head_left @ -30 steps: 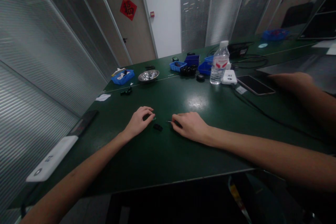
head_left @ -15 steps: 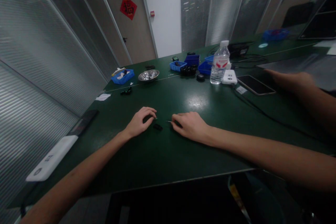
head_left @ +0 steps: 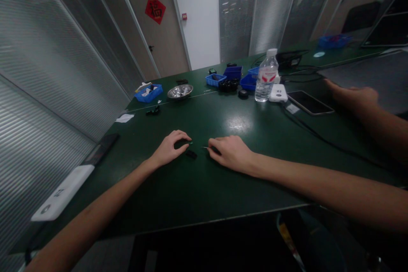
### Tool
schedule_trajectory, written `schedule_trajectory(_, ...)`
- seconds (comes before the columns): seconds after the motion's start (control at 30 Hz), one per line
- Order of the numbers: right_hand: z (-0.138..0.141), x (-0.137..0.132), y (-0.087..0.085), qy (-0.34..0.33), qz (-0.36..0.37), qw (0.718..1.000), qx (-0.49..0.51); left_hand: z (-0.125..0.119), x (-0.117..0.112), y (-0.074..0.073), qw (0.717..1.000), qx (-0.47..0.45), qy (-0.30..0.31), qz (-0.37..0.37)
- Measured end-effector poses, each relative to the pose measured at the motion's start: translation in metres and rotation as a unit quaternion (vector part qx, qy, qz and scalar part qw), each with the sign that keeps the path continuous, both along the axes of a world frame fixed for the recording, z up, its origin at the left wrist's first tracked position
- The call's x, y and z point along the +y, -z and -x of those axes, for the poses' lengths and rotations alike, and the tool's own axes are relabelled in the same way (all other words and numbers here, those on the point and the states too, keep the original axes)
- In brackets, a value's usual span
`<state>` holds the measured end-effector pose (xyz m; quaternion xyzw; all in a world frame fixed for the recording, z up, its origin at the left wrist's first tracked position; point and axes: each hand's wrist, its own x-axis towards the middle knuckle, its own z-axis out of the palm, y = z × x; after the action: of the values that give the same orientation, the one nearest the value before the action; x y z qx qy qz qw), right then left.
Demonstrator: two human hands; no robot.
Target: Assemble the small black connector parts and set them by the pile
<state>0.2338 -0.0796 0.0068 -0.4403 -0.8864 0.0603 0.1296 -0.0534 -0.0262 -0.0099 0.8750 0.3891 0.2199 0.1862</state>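
Observation:
My left hand (head_left: 172,148) is at the middle of the green table. Its thumb and forefinger pinch a tiny green piece (head_left: 191,143), too small to identify. To the right rests my right hand (head_left: 230,151), fingers curled round a slim metal tool whose pale tip (head_left: 204,147) points left toward the green piece; the fist hides the rest of it. A small black part (head_left: 191,154) lies on the table just below the left fingertips, between the two hands.
Behind stand a metal bowl (head_left: 180,92), a blue basket (head_left: 148,93), several blue bins and a water bottle (head_left: 267,77). A phone (head_left: 310,102) and black cable lie right. Another person's hand (head_left: 357,97) is at a grey sheet. A white-and-black device (head_left: 63,193) lines the left edge.
My left thumb and forefinger have shifted slightly, and more of the green piece shows. My right hand stays put. The other person's hand and grey sheet have moved a little.

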Motion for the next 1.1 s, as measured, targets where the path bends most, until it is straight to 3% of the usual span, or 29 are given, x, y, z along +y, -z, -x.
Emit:
schedule_trajectory(0.5, 0.0, 0.001, 0.0, -0.002, -0.003, 1.0, 0.001, 0.0, 0.008, 0.005, 0.999, -0.027, 0.022, 0.016)
schedule_trajectory(0.7, -0.001, 0.001, 0.003, -0.002, 0.0, 1.0, 0.001, 0.002, 0.005, -0.004, 0.994, -0.076, 0.026, 0.077)
schedule_trajectory(0.83, -0.001, 0.002, 0.005, -0.003, -0.002, 1.0, 0.003, 0.003, -0.002, -0.014, 0.982, -0.091, 0.079, 0.147)
schedule_trajectory(0.93, -0.001, 0.002, 0.005, -0.002, -0.002, 1.0, 0.001, 0.003, -0.005, -0.015, 0.975, -0.09, 0.112, 0.172)
schedule_trajectory(1.1, -0.002, 0.001, 0.003, -0.001, 0.004, 1.0, 0.0, 0.002, -0.006, -0.014, 0.971, -0.084, 0.118, 0.19)
